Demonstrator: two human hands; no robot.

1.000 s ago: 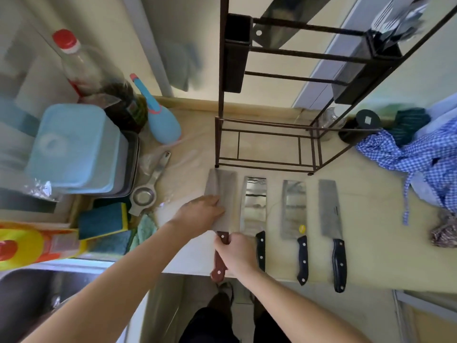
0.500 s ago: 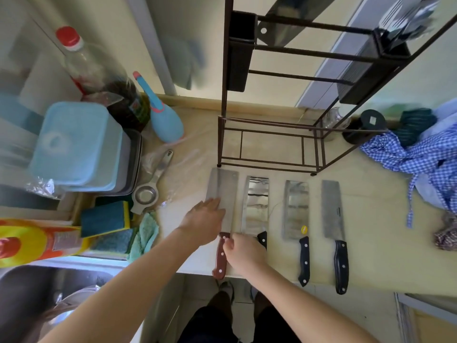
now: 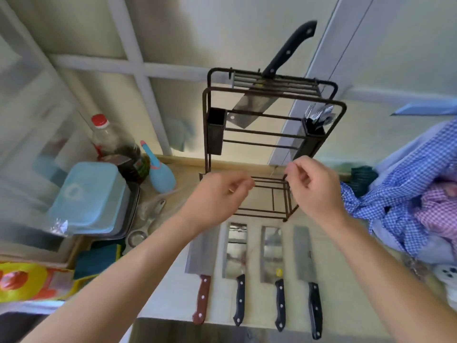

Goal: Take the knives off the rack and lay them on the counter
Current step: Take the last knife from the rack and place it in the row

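A dark metal knife rack [image 3: 272, 115] stands at the back of the counter [image 3: 346, 256]. One cleaver with a black handle [image 3: 289, 49] still sits in its top slot, blade [image 3: 252, 107] hanging down inside. Several cleavers lie side by side near the counter's front edge: one with a red-brown handle [image 3: 202, 253] at the left, then three with black handles [image 3: 236, 253] [image 3: 272, 256] [image 3: 306, 263]. My left hand [image 3: 220, 191] and right hand [image 3: 314, 186] are raised in front of the rack's lower part, fingers loosely curled, holding nothing.
Left of the rack are a light blue tub [image 3: 91, 196] on a tray, a dark bottle with a red cap [image 3: 113, 147] and a blue brush [image 3: 158, 167]. Checked blue cloth [image 3: 400, 194] is heaped at the right. A cutlery holder [image 3: 314, 127] hangs on the rack's right side.
Both hands let go of the red-handled cleaver, which now lies on the counter, and rose towards the rack. The view tilted up, showing the rack's top and the remaining cleaver.
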